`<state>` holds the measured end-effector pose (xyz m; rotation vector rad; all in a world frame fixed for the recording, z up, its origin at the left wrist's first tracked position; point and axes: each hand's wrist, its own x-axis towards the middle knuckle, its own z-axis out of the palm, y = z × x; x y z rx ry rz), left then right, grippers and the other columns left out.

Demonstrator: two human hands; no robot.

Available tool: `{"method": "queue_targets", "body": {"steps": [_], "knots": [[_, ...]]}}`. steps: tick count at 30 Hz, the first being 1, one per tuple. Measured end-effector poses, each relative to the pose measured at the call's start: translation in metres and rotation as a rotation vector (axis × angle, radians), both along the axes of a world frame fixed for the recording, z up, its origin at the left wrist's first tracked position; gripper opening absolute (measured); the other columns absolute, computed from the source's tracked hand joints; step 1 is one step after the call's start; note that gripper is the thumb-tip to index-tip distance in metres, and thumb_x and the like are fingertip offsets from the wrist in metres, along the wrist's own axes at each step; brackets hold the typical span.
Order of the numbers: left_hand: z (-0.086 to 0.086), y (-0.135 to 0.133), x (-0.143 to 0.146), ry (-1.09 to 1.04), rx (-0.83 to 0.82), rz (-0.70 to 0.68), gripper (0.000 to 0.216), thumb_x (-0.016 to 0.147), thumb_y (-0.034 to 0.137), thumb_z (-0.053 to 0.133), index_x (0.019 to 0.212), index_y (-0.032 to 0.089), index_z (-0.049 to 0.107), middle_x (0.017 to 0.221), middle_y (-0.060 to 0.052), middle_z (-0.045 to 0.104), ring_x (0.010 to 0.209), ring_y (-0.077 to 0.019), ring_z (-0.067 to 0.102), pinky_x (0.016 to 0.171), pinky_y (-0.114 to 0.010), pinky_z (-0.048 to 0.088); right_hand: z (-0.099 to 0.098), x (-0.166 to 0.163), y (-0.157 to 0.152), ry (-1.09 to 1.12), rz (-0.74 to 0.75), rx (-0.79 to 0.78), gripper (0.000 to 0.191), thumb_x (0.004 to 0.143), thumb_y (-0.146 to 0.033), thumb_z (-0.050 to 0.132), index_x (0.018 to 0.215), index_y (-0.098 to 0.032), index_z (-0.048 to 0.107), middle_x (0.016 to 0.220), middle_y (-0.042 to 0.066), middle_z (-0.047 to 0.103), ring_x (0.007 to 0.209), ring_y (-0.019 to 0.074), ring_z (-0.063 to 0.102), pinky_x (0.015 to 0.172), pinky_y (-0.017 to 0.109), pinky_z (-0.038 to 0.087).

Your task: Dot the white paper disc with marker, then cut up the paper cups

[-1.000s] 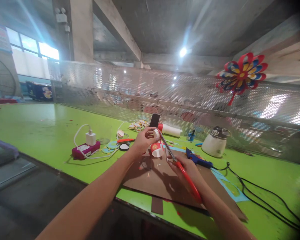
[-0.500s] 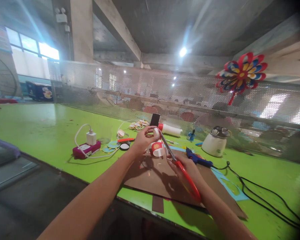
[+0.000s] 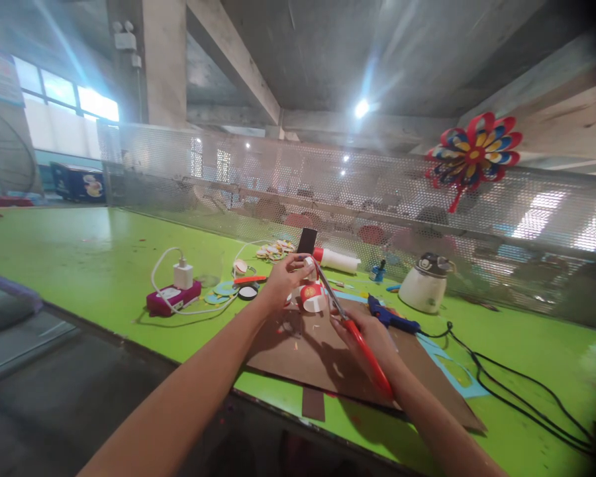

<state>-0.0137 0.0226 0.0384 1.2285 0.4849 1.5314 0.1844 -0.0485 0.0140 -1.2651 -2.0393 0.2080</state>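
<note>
My left hand (image 3: 284, 280) pinches a small white paper piece (image 3: 309, 264) raised above a brown cardboard sheet (image 3: 308, 354). My right hand (image 3: 372, 336) grips red-handled scissors (image 3: 362, 344), whose blades (image 3: 328, 286) point up and left and meet the white piece. Just below the piece, a small red-and-white paper roll (image 3: 312, 297) stands on the cardboard.
On the green table (image 3: 79, 258) lie a magenta power strip with a white charger (image 3: 175, 293), paper discs (image 3: 223, 289), a blue glue gun (image 3: 390, 317) with black cables (image 3: 506, 384), a white pot (image 3: 424, 286) and a white tube (image 3: 336, 259). A mesh fence (image 3: 328, 185) with a paper flower (image 3: 473, 154) stands behind.
The view has shifted slightly; both hands stay together over the cardboard with the scissors still at the white piece.
</note>
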Motion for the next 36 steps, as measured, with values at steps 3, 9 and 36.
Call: {"method": "queue_targets", "body": {"steps": [3, 9, 36], "knots": [[0.0003, -0.0004, -0.0001, -0.039, -0.020, -0.028, 0.044, 0.063, 0.029, 0.087, 0.098, 0.014, 0.064, 0.088, -0.005, 0.067, 0.078, -0.0163, 0.067, 0.076, -0.035, 0.057, 0.0017, -0.0031, -0.0032, 0.012, -0.010, -0.004, 0.038, 0.085, -0.040, 0.050, 0.103, -0.018, 0.075, 0.101, 0.012, 0.078, 0.094, 0.0306, 0.073, 0.073, 0.036, 0.056], [0.0007, -0.0010, 0.0005, -0.093, -0.056, -0.062, 0.047, 0.061, 0.026, 0.088, 0.099, 0.014, 0.063, 0.089, -0.004, 0.066, 0.077, -0.0162, 0.067, 0.077, -0.036, 0.057, 0.0058, -0.0105, -0.0098, 0.051, -0.029, -0.018, 0.041, 0.082, -0.041, 0.047, 0.099, -0.015, 0.075, 0.088, 0.012, 0.078, 0.083, 0.0309, 0.073, 0.072, 0.038, 0.055], [0.0002, 0.0023, 0.0032, -0.188, 0.002, -0.073, 0.046, 0.058, 0.022, 0.089, 0.095, 0.015, 0.063, 0.094, -0.005, 0.066, 0.079, -0.0164, 0.067, 0.077, -0.035, 0.056, 0.0029, -0.0093, -0.0087, -0.019, -0.034, 0.001, 0.044, 0.086, -0.041, 0.044, 0.102, -0.013, 0.072, 0.091, 0.013, 0.077, 0.083, 0.0303, 0.072, 0.072, 0.036, 0.052]]}}
